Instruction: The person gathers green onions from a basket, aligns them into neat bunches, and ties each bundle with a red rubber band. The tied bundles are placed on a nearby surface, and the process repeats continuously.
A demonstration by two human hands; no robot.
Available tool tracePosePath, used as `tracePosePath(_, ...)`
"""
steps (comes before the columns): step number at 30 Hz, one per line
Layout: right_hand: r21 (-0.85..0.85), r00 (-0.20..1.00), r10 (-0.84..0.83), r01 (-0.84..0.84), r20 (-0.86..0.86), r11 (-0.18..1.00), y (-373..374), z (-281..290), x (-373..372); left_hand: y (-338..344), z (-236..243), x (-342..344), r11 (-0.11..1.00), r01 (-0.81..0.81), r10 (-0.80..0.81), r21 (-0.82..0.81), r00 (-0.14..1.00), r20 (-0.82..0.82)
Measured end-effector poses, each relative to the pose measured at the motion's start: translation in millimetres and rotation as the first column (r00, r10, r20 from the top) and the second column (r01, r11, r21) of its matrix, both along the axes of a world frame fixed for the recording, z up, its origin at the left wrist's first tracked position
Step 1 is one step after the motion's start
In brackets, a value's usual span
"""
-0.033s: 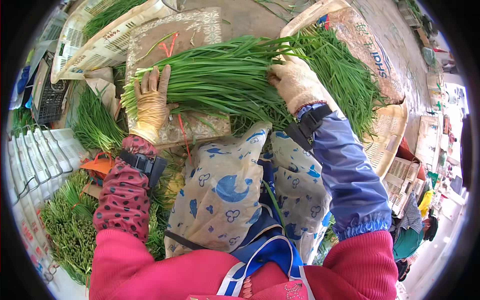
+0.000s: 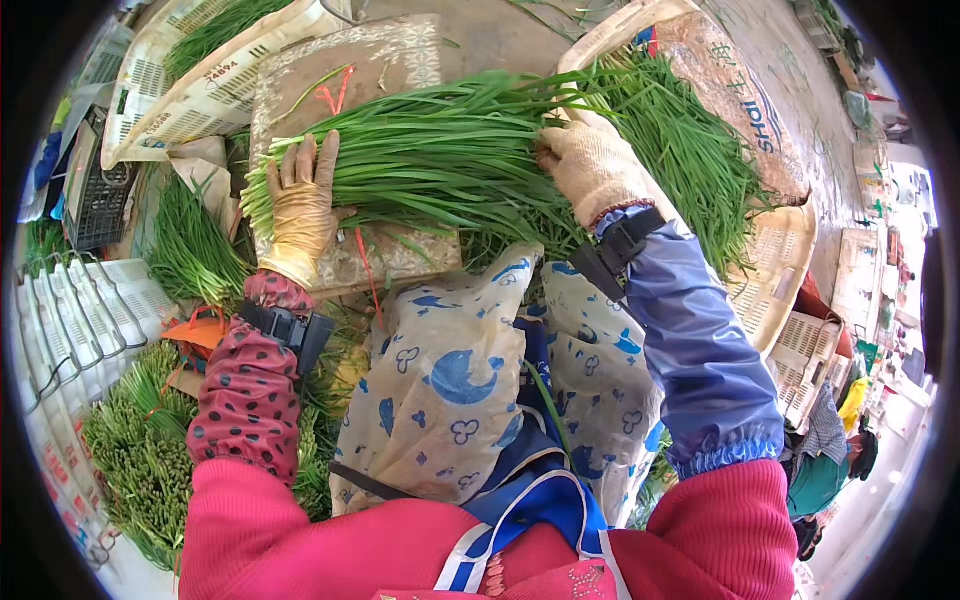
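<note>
Bunch of long green leaves [image 2: 430, 150], one, placed as in the earlier frame, both hands likewise: laid crosswise on the patterned board [image 2: 410, 50], pale stem ends at its left edge, leaf tips running out past its right edge. Left hand [image 2: 303, 205], gloved, fingers extended and spread over the stem end, near the board's lower left corner; right hand [image 2: 590, 168], knit-gloved, beyond the right edge, fingers curled at the leafy end, closure on leaves impossible to tell.
</note>
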State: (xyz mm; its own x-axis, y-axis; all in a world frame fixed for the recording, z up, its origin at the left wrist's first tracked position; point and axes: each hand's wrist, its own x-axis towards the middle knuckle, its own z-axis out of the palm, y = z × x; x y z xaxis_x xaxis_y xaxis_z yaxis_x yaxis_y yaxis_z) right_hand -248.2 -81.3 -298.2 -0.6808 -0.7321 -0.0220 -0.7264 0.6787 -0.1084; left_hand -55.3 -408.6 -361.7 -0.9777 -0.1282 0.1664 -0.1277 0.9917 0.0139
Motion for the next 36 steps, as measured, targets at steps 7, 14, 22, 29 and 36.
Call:
tracePosePath(7, 0.487, 0.937, -0.168, -0.003, 0.307, 0.873, 44.3, 26.7, 21.8, 1.7, 3.5, -4.4, 0.998, -0.062, 0.060, 0.015, 0.994, 0.089)
tracePosePath(14, -0.366, 0.988, 0.036, 0.023, 0.152, 0.930, 42.3, 32.2, 24.6, -3.7, -3.5, -2.4, 0.999, -0.038, 0.037, 0.011, 0.997, 0.068)
tracePosePath(22, 0.256, 0.936, -0.153, 0.071, 0.318, 0.964, 0.3, -4.1, 13.5, -7.5, -0.9, -4.4, 1.000, -0.027, 0.028, -0.014, 0.995, 0.097)
tracePosePath(29, 0.510, 0.819, -0.082, -0.273, 0.569, 0.816, 83.5, 59.6, 64.6, -9.3, -1.7, -5.5, 0.998, -0.025, 0.034, -0.064, 0.990, 0.139)
tracePosePath(36, 0.200, 0.461, -0.369, 0.375, 0.807, 0.905, 154.5, 100.7, -49.7, -3.8, 7.8, -5.0, 0.998, -0.046, 0.054, -0.050, 0.986, 0.161)
